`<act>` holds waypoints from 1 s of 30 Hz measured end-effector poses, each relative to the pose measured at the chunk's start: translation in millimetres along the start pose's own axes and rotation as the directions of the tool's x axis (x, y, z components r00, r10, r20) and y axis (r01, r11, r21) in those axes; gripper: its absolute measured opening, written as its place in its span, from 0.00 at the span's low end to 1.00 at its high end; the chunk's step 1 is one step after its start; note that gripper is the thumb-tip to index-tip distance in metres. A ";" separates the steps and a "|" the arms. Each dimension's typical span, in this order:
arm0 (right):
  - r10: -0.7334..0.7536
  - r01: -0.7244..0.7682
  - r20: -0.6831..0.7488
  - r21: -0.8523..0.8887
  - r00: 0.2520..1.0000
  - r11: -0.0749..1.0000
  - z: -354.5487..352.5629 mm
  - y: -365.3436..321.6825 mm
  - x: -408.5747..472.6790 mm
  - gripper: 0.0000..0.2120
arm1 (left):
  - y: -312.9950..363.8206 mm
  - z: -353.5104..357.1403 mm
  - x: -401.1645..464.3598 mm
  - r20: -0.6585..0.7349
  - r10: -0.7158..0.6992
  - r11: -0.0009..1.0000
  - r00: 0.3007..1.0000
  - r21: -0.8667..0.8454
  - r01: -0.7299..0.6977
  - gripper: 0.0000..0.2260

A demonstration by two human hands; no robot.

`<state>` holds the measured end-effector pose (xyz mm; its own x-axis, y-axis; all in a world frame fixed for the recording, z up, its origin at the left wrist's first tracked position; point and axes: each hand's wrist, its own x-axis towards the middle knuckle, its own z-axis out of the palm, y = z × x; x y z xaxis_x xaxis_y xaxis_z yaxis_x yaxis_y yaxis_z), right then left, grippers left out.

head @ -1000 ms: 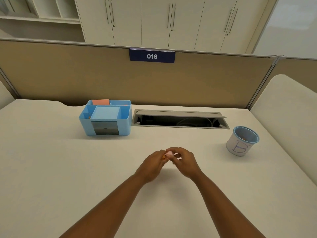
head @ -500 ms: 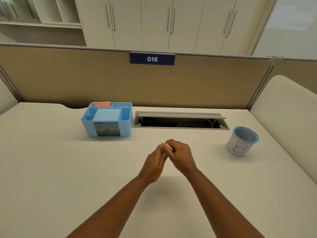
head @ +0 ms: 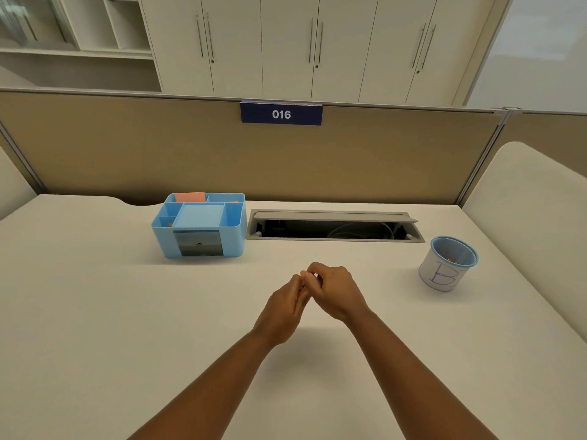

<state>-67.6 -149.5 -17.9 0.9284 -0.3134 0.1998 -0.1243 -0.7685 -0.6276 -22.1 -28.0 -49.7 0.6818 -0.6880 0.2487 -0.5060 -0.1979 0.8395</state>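
Holding a small pink item (head: 314, 275) at the centre of the frame, above the pale desk (head: 95, 312): two bare hands, fingertips meeting. Right hand (head: 336, 293): fingers curled over the item, pinching it from above. Left hand (head: 286, 309): fingertips bunched against the item from the left; whether they grip or merely touch cannot be told. Item: mostly hidden, only a pale sliver showing, and its kind is not discernible. Blue desk organiser (head: 200, 227): left of centre, by the partition, with an orange pad in a rear compartment. Open cable tray (head: 333, 225): set into the desk just right of the organiser. Mesh cup marked "B" (head: 449, 265): right of the frame, well apart from the hands. Handling note: the work looks like fine fingertip manipulation, so a light, steady pinch near the item's edges would suit, with both wrists held low over the desk so that a slip costs little. Compared with one second ago: the hands have closed more tightly, more of the pink item then showed with an orange trace at the left fingertips, and organiser and cup stand unmoved.
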 end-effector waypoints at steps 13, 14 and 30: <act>0.027 -0.031 -0.107 -0.036 0.994 0.999 3.0 3.4 -1.5 0.23 | 5.0 5.9 -1.0 -0.066 0.057 0.982 0.996 0.185 -0.044 0.13; 0.020 -0.021 -0.093 -0.018 0.995 1.000 2.6 4.7 -1.0 0.23 | 4.0 5.9 -1.2 -0.072 0.070 0.976 0.995 0.211 -0.054 0.13; 0.087 -0.095 0.052 0.169 0.995 0.981 -2.0 2.1 4.4 0.21 | 0.1 1.3 0.9 -0.038 -0.026 1.000 0.999 0.015 0.026 0.19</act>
<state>-64.5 -153.6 -16.8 0.9310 -0.3495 0.1050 -0.1506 -0.6301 -0.7618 -22.3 -29.6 -50.0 0.7141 -0.6557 0.2452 -0.4956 -0.2261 0.8386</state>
